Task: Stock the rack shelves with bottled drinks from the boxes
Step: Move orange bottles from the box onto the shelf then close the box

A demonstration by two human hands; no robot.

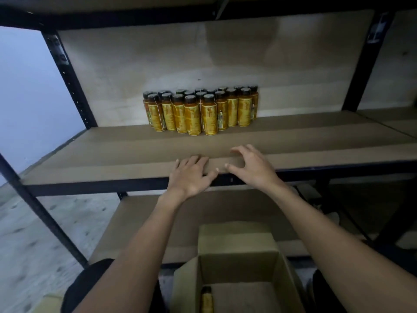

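Observation:
Several yellow-labelled bottled drinks (200,110) with dark caps stand in rows at the back of the middle rack shelf (112,154). My left hand (191,175) hovers palm down over the shelf's front edge, fingers relaxed, holding nothing. Beside it my right hand (250,164) is spread with loosely bent fingers, also empty. Below my arms an open cardboard box (239,263) holds one bottle (207,299) lying near its left wall.
Black metal uprights (74,86) frame the rack on the left and right. A lower shelf (140,222) runs behind the box. The grey floor (33,233) lies to the left. Part of another carton (45,303) shows at the bottom left.

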